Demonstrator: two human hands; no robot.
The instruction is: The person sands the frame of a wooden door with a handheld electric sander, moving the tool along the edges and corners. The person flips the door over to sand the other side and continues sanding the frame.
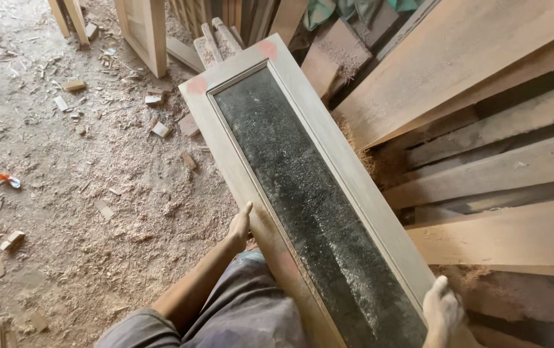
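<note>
Left hand (239, 227) grips the glazed wooden frame (303, 174) by its left rail, arm outstretched; right hand (443, 309) clasps the right rail.

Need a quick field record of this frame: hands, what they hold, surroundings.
setting: wood workshop, floor covered in sawdust and offcuts
main thing: long wooden frame with a dark, dusty glazed panel, lying at a slant
left hand: grips the frame's left long edge, thumb on top
right hand: on the frame's right edge near its close end
right side: stacked wooden planks with sawdust between them
background: more wooden frames standing upright
marks: two reddish smudges on the frame's far corners
</note>
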